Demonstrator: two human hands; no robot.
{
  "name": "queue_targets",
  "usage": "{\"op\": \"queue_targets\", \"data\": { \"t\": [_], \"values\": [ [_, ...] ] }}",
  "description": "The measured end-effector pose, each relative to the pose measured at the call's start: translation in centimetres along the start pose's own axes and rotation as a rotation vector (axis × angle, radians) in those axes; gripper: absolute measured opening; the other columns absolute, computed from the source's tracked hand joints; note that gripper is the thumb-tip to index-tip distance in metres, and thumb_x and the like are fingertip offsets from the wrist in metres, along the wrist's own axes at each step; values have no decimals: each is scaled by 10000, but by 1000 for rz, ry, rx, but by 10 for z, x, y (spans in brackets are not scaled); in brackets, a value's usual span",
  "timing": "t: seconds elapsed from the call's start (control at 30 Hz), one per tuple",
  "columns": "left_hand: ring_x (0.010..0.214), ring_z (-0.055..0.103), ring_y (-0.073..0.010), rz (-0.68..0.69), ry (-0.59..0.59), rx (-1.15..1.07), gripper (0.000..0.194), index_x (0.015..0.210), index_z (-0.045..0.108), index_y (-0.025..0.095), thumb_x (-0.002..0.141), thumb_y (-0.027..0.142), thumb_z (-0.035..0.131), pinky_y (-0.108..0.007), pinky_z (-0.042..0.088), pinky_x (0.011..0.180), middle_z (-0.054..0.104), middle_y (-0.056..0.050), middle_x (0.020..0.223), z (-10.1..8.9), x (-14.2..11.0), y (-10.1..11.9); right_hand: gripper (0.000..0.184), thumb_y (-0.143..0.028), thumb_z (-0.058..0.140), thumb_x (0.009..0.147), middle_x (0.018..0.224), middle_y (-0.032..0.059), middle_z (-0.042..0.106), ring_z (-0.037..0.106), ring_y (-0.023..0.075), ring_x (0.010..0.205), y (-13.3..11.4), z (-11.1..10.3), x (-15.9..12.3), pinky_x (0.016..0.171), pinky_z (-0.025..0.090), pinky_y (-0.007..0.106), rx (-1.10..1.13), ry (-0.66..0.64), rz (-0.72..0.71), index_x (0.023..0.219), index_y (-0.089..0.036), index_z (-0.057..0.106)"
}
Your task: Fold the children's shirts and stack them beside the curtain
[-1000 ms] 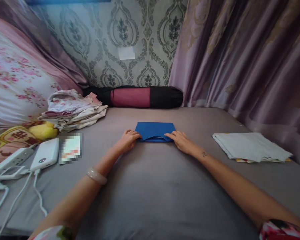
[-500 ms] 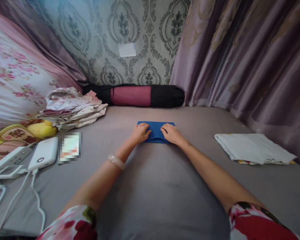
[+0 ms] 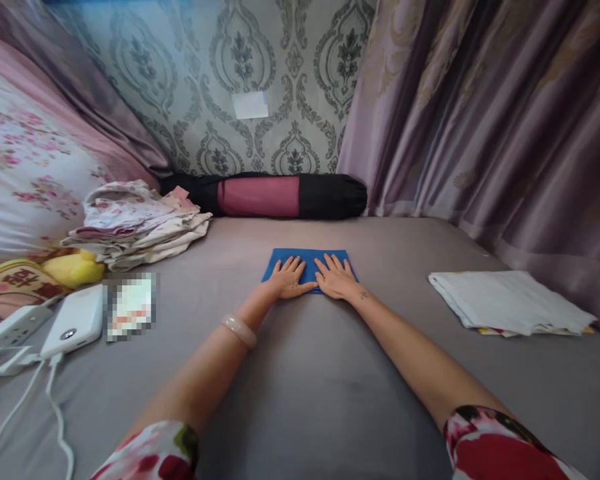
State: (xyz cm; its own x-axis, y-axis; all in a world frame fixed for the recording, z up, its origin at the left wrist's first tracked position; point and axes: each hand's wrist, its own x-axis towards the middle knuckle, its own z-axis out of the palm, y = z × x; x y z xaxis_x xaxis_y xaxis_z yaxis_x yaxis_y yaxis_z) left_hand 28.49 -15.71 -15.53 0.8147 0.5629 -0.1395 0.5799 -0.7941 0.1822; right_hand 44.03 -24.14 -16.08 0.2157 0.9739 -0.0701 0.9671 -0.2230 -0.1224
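A folded blue cloth point(image 3: 307, 259) lies flat on the grey bed sheet point(image 3: 300, 373) ahead of me. My left hand point(image 3: 289, 279) rests palm down on its left half, fingers stretched out and spread. My right hand point(image 3: 336, 277) lies flat on its right half, fingers also extended. The two hands sit side by side, thumbs nearly touching, and cover most of the cloth's near edge. A pale bangle point(image 3: 239, 330) circles my left wrist.
A stack of folded floral clothes point(image 3: 137, 223) sits at the left, by a yellow plush toy point(image 3: 73, 268). A white power bank point(image 3: 73, 321), power strip point(image 3: 10, 328) and cables lie near left. A folded white cloth point(image 3: 505, 301) lies at right. A black-and-maroon roll bag point(image 3: 270, 195) lines the wall; curtains hang right.
My hands moved from gripping the cloth's left and right ends inward onto its top. The fingers uncurled and now press flat, and the cloth lies flatter.
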Motion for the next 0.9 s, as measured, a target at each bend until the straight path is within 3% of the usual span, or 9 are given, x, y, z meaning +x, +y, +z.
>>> {"op": "queue_targets", "data": {
  "t": [0.13,0.2,0.3,0.37,0.43,0.5,0.63,0.9],
  "values": [
    [1434,117,-351,21,-38,5,935,1472,272,143,779,765,353,-557,138,1121,143,-170,1557,-9,5,-3,595,-430,276,941,1557,137,191,149,318,1423,-1,-11,6,1119,106,555,6,-94,15,1486,-192,283],
    [1405,231,-352,34,-29,-6,808,1413,389,163,807,698,398,-539,211,1103,263,-170,1528,-15,8,-5,554,-402,290,938,1522,151,284,223,317,1401,-2,-17,10,1109,118,575,0,-61,-6,1436,-178,385],
    [1288,441,-295,-22,179,-33,472,1268,536,179,930,432,325,-493,307,1061,493,-145,1390,-20,16,-5,508,-311,250,943,1477,154,370,267,285,1385,-7,-19,17,1113,130,558,-8,129,-46,1378,-144,454],
    [1289,440,-265,-56,350,-13,419,1274,520,174,934,272,294,-475,304,1070,497,-132,1388,-17,22,-3,529,-289,239,941,1504,142,326,220,266,1406,-10,-15,21,1128,120,530,-7,203,-67,1417,-115,390],
    [1363,338,-262,-51,410,36,452,1343,453,173,918,238,315,-479,247,1109,412,-117,1462,-9,26,-2,566,-292,253,932,1534,127,262,172,254,1423,-13,-9,24,1141,94,515,-5,196,-92,1457,-88,314],
    [1401,262,-273,-36,366,71,489,1392,403,177,922,281,316,-494,194,1133,363,-98,1497,1,30,-1,588,-297,251,927,1543,112,241,156,244,1427,-13,-2,27,1148,82,510,4,155,-103,1470,-75,281],
    [1395,275,-291,-28,282,90,519,1415,388,168,938,326,255,-516,175,1136,362,-100,1497,14,35,-2,591,-311,225,925,1537,84,262,166,238,1425,-12,5,29,1149,97,515,21,89,-88,1468,-90,299],
    [1404,254,-291,-40,287,79,518,1432,360,223,938,346,261,-527,179,1132,338,-80,1512,16,37,-4,582,-315,227,926,1538,71,267,157,242,1427,-12,5,29,1148,93,516,25,90,-77,1468,-117,309]
  ]
}}
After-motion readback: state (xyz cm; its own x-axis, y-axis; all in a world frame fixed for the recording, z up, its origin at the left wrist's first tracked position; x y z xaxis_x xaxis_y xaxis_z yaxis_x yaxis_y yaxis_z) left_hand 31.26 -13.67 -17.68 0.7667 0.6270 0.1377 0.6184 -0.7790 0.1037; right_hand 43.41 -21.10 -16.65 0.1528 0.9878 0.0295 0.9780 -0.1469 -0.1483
